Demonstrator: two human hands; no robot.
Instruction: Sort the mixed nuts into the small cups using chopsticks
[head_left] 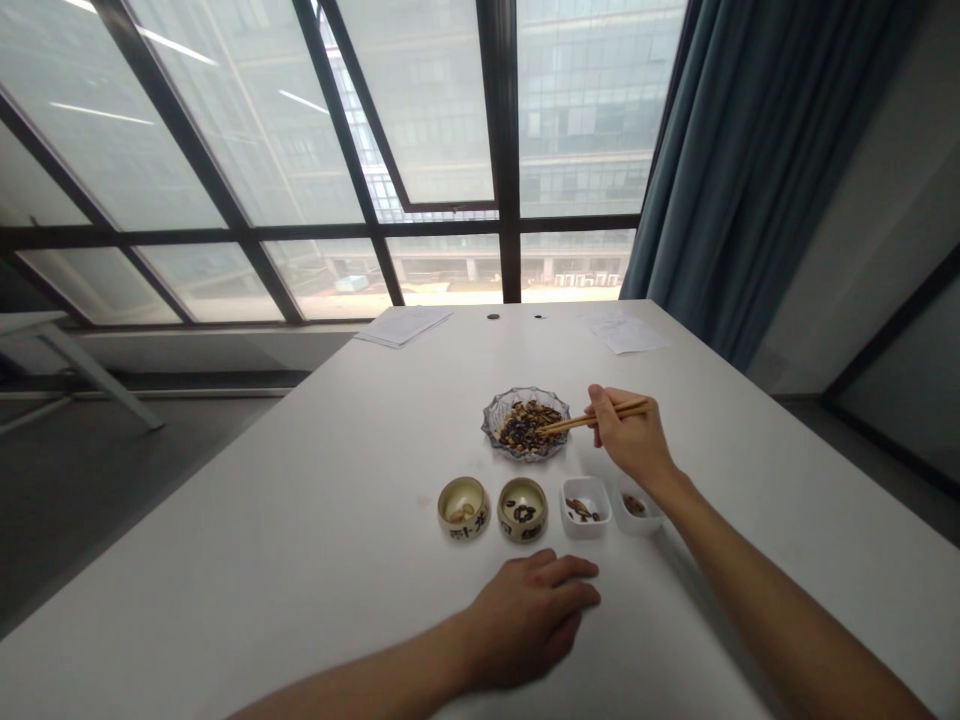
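Observation:
My right hand [630, 430] grips a pair of wooden chopsticks [592, 416], whose tips reach into a clear scalloped glass bowl [491, 440]. Dark and light seed-like pieces [529, 428] fill that bowl in a mix. Nearer to me stand several small containers in a row: a ceramic bowl [463, 530] with pale pieces, a second ceramic bowl [523, 532] with dark pieces, a square white dish [585, 528] with elongated brown seeds, and another white dish [639, 522] partly behind my right wrist. In front of the row my left hand [529, 615] rests on the table, fingers stretched out, holding nothing.
The white table [360, 480] runs toward the window. Papers [405, 325] lie at its far left and more paper [630, 332] at its far right. A blue curtain [735, 180] hangs on the right; another table [82, 350] stands at the left.

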